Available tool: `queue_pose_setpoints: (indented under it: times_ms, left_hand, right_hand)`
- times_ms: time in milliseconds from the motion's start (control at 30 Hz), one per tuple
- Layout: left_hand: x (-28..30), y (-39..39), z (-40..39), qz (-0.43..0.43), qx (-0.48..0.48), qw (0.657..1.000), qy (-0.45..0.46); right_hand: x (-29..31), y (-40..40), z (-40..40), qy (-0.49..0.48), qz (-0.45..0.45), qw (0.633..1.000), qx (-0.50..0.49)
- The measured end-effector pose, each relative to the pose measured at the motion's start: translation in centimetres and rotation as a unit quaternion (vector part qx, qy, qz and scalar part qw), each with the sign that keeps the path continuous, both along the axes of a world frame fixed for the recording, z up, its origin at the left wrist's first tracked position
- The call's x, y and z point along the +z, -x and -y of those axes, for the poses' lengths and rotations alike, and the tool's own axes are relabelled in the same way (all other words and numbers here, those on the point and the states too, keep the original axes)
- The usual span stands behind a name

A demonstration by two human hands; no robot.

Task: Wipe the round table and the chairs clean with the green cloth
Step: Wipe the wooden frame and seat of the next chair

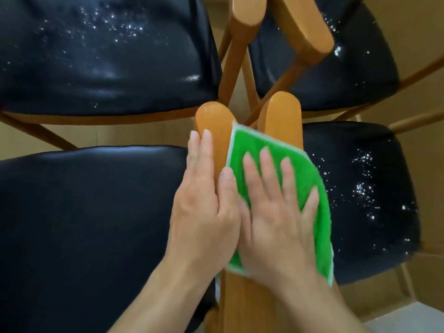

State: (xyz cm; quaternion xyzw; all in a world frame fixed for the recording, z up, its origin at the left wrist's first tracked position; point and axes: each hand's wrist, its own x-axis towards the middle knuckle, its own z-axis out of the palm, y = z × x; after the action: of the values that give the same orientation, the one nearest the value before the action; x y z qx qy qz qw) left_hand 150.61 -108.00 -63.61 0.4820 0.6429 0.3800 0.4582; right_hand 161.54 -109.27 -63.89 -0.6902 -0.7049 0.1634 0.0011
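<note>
The green cloth (288, 179) lies spread over the tops of two wooden armrests (283, 116) that stand close together in the middle. Its long side runs from the far left corner down toward the near right, and its far corner points up at the gap between the armrests. The right edge hangs over the side, just beside the near right seat (374, 188).

The right hand (276, 217) lies flat on the cloth. Its fingers are straight and spread apart, and they press down without grabbing. The fingertips point away from the person.

The left hand (204, 207) rests on the left armrest (209, 121), just beside the cloth. Its fingers are straight and close together, lying along the wood, and they hold nothing. The thumb touches the cloth's left edge. The two hands touch each other side by side.

Four chairs with black seats stand around the armrests. The far left seat (96, 51), the far right seat (336, 75) and the near right seat have white specks on them. The near left seat (91, 212) looks smooth and dark.
</note>
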Motion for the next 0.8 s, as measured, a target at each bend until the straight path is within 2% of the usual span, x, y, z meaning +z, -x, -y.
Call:
queue_pose_setpoints:
  times_ms: [100, 200, 300, 400, 533, 700, 800]
  left_hand:
    - [-0.1, 0.2, 0.9, 0.046, 0.026, 0.998, 0.039]
    - [-0.1, -0.5, 2.9, 0.087, 0.062, 0.988, 0.115]
    - [-0.3, -2.2, 5.8, 0.101, 0.055, 0.976, 0.183]
    - [-0.4, -3.8, 7.2, 0.085, 0.060, 0.974, 0.203]
    - [-1.4, -4.5, 7.7, 0.019, 0.083, 0.982, 0.171]
    - [-1.3, -4.8, 8.0, -0.031, 0.073, 0.984, 0.162]
    - [-0.8, -4.8, 8.1, -0.041, 0.075, 0.983, 0.163]
  right_hand:
    - [-0.6, -0.8, -6.7, -0.032, -0.004, 0.998, -0.044]
    - [-1.0, -1.7, -12.7, -0.034, 0.017, 0.999, 0.000]
    - [-1.2, -1.9, -14.4, -0.037, 0.027, 0.999, 0.020]
    - [-1.5, -2.0, -12.4, -0.060, 0.029, 0.997, 0.028]
    - [-1.6, -3.4, -6.5, -0.071, -0.010, 0.997, 0.032]
    - [-0.4, -5.6, 3.3, -0.004, -0.030, 0.999, 0.030]
    - [-0.1, -6.3, 5.7, 0.024, -0.012, 0.999, 0.045]
